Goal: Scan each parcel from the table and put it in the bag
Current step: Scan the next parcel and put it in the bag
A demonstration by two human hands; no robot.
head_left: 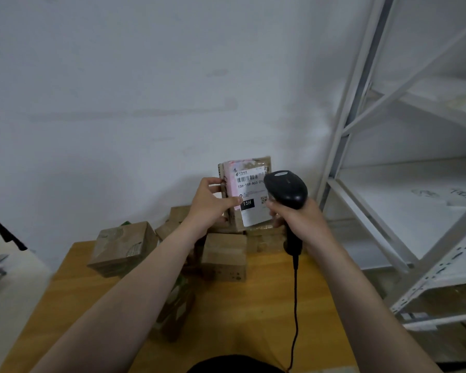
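Wooden counter (253,319) in front of me carries a heap of brown cardboard parcels (123,246). I take these as waiting to be scanned, so most of the job looks to be left. How many are already bagged I cannot tell, because the bag is nowhere in view. One parcel (249,211) is up off the heap, held upright above it with its label facing me. My left hand (210,203) grips its left edge, thumb across the front. My right hand (299,219) is wrapped round the handle of the black corded scanner (287,188), whose head sits just in front of the label's right side. The barcode (246,179) runs near the label's top. This parcel needs its scan, then the bag.
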